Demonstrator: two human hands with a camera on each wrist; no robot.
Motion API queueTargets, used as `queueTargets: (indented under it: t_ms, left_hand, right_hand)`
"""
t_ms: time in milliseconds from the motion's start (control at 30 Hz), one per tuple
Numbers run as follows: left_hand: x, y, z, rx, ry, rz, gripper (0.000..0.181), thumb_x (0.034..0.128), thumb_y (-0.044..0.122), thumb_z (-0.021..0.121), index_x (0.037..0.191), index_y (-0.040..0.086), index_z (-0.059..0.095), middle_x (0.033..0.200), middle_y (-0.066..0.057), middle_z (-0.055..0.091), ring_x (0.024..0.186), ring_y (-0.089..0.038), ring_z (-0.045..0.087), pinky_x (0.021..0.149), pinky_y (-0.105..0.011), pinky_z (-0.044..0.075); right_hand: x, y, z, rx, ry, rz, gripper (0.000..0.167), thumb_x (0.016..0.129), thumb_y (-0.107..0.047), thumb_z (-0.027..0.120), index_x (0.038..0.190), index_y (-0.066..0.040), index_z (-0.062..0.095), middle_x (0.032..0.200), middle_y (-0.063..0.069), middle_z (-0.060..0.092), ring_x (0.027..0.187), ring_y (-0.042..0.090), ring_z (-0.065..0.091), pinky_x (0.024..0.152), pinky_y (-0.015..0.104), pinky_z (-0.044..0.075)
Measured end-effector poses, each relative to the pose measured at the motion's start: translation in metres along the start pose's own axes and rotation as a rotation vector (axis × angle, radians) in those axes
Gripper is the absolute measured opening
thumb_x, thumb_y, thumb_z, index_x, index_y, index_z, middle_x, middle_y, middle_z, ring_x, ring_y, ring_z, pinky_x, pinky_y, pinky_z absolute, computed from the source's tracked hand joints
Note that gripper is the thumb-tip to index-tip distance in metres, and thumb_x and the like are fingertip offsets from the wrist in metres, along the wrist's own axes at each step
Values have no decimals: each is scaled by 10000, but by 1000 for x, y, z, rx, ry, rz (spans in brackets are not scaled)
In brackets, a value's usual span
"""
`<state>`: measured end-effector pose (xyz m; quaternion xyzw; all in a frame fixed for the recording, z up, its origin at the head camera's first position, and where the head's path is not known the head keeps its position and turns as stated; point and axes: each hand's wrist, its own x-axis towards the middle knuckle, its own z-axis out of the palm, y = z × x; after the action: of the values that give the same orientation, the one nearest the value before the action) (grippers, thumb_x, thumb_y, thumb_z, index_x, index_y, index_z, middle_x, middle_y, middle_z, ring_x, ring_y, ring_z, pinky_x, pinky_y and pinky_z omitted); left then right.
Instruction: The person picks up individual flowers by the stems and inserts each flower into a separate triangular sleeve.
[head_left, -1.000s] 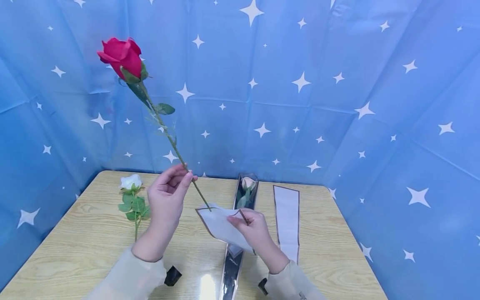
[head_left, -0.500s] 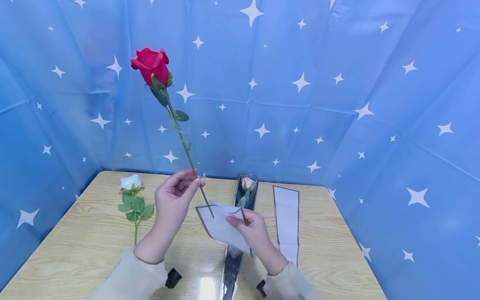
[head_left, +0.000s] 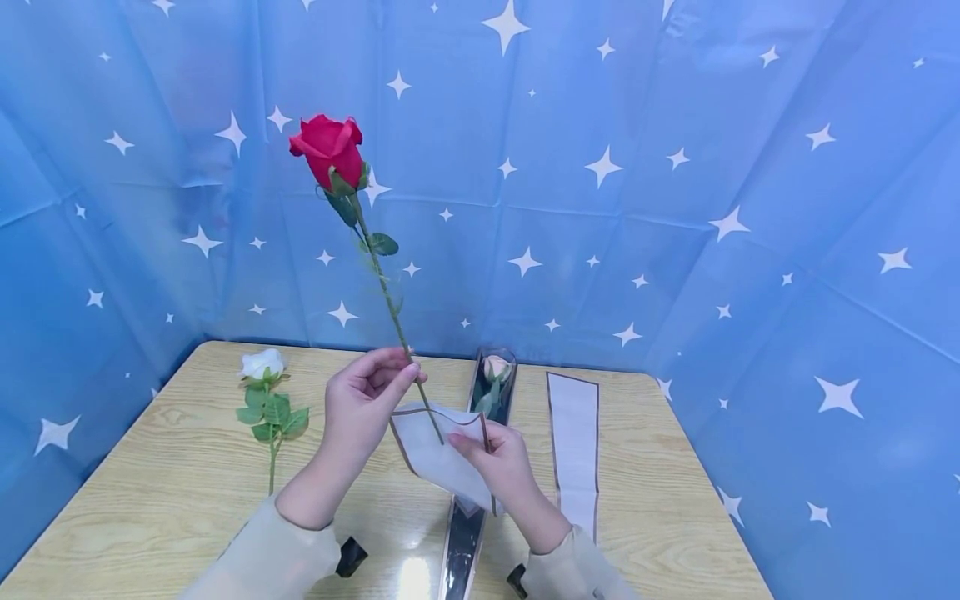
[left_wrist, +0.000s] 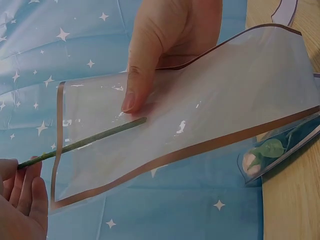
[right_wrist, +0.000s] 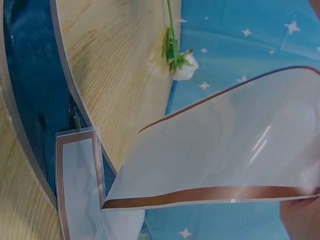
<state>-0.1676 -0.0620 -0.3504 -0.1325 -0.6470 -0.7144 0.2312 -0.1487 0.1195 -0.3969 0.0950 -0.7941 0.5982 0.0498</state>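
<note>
A red rose (head_left: 330,152) leans up and to the left, its stem pinched between the thumb and fingers of my left hand (head_left: 363,412). My right hand (head_left: 510,475) grips the right edge of a whitish, brown-edged wrapper (head_left: 438,446), thumb on its face. In the left wrist view the lower stem (left_wrist: 100,136) lies over the wrapper (left_wrist: 225,100), its cut end near the right thumb (left_wrist: 137,90). The right wrist view shows the wrapper (right_wrist: 215,150) curving out from the right fingers at the frame's edge.
On the wooden table (head_left: 172,450), a white rose (head_left: 262,365) lies at the left. Behind and below the wrapper is a dark sleeve holding a pale rose (head_left: 497,368). Another brown-edged wrapper (head_left: 576,442) lies at the right. A starry blue curtain (head_left: 480,233) stands behind.
My left hand has moved right and slightly down with the red rose, which stands more upright. Its stem end now overlaps the wrapper further. The right hand has barely moved.
</note>
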Motion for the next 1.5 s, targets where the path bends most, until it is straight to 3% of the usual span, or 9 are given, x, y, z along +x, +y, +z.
queueTargets:
  t_ms: [333, 667, 833, 933, 1067, 1200, 1300, 1500]
  left_hand:
    - [0, 3, 0, 59, -15, -3, 163, 821, 54, 720, 945, -44, 680, 851, -184, 708, 719, -78, 687, 676, -210, 559]
    - [3, 7, -3, 234, -107, -48, 165, 790, 136, 769, 913, 53, 695, 833, -62, 697, 723, -75, 662, 708, -218, 554]
    - [5, 6, -3, 222, -111, -5, 182, 828, 141, 733, 983, 51, 702, 865, -96, 714, 738, -78, 674, 723, -207, 553]
    - [7, 7, -4, 171, -99, 22, 186, 885, 138, 666, 1025, 19, 699, 897, -139, 718, 748, -85, 684, 735, -211, 556]
    - [9, 9, -5, 104, -77, 39, 193, 919, 113, 612, 1035, -20, 690, 927, -181, 710, 772, -82, 688, 754, -247, 562]
    - [12, 12, -7, 80, -60, 30, 191, 909, 100, 624, 1030, -35, 683, 942, -141, 718, 800, -77, 691, 775, -282, 561]
    - [12, 13, -7, 90, -53, 17, 187, 895, 107, 645, 1014, -31, 687, 927, -105, 727, 790, -73, 692, 760, -264, 563]
    - [11, 12, -7, 164, -65, -1, 165, 855, 147, 702, 937, 5, 708, 830, -148, 721, 715, -62, 683, 697, -207, 554]
  right_hand:
    - [0, 1, 0, 44, -21, 8, 105, 823, -71, 714, 896, 4, 722, 918, 184, 718, 741, 23, 651, 661, 215, 540]
    - [1, 1, 3, 62, -74, -24, 149, 847, -87, 694, 957, 13, 712, 974, 175, 713, 808, 28, 657, 710, 237, 545]
    - [1, 2, 4, 71, -62, -30, 126, 840, -51, 690, 929, 37, 707, 940, 203, 709, 763, 17, 638, 675, 218, 528]
    - [1, 3, 5, 76, -53, -30, 113, 835, -39, 693, 905, 48, 705, 908, 214, 707, 724, 12, 613, 638, 196, 495]
    - [1, 4, 5, 75, -57, -34, 113, 834, -44, 695, 899, 49, 705, 883, 215, 706, 695, 16, 585, 614, 185, 461]
    - [0, 3, 5, 79, -64, -40, 126, 837, -44, 692, 917, 52, 702, 897, 217, 705, 701, 13, 582, 621, 183, 460]
    - [0, 2, 5, 89, -64, -40, 128, 838, -35, 688, 919, 63, 698, 904, 228, 702, 709, 8, 587, 628, 182, 468]
    - [2, 11, 7, 102, -68, -63, 118, 845, -19, 675, 919, 73, 687, 921, 242, 694, 737, 3, 603, 646, 199, 495]
